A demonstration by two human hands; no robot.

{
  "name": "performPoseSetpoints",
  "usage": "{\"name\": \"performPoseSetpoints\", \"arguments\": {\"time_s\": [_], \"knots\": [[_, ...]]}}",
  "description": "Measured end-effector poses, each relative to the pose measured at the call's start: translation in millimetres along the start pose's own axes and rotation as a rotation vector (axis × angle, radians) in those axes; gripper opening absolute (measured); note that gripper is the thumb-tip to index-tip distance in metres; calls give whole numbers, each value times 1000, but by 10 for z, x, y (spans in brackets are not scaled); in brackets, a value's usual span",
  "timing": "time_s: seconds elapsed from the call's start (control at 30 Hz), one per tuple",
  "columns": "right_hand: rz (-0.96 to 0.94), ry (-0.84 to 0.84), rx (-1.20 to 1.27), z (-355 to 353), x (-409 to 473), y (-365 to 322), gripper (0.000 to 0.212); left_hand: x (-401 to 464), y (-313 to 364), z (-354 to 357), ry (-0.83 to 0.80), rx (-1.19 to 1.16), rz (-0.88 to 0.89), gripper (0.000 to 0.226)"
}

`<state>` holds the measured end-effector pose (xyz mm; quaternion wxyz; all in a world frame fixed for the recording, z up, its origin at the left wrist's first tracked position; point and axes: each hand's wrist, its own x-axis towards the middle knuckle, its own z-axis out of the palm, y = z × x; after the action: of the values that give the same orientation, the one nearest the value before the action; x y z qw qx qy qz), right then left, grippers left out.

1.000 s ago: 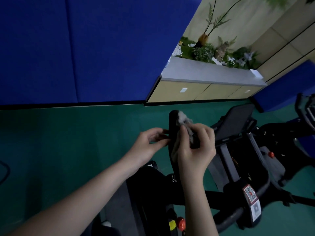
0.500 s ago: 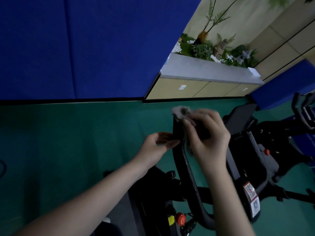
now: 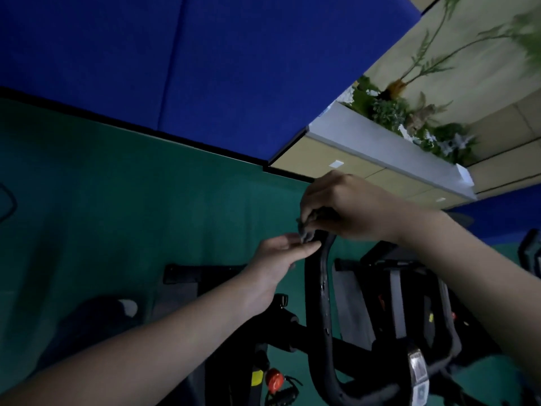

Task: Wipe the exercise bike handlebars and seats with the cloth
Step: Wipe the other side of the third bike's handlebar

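Black handlebar [image 3: 317, 276], grey cloth [image 3: 311, 222], green floor [image 3: 117, 200], blue wall padding [image 3: 234, 68], red knob [image 3: 274, 380]

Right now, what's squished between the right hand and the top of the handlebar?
The grey cloth, bunched under the right hand on the handlebar tip, in the head view.

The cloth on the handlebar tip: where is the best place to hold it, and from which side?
Hold the cloth bunched over the handlebar's upper end, coming from above as the right hand does; the bar stands upright, so wrapped fingers could likely slide down it.
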<state>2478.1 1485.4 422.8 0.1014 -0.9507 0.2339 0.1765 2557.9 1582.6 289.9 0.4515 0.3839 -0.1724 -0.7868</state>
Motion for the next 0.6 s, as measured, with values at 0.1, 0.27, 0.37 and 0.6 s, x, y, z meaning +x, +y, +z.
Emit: {"name": "performPoseSetpoints", "arguments": {"time_s": [0.1,0.27,0.37,0.6], "knots": [[-18,-173,12,-107,47,9,6,-1,-97,17,10,-70,-18,23],[14,-177,29,-245,84,136,16,-11,-148,42,-7,-86,32,18],[56,-40,44,-191,11,144,17,-24,-149,41,-31,-82,86,16],[354,506,114,118,-73,30,12,-46,-126,31,-29,-26,153,21]]}}
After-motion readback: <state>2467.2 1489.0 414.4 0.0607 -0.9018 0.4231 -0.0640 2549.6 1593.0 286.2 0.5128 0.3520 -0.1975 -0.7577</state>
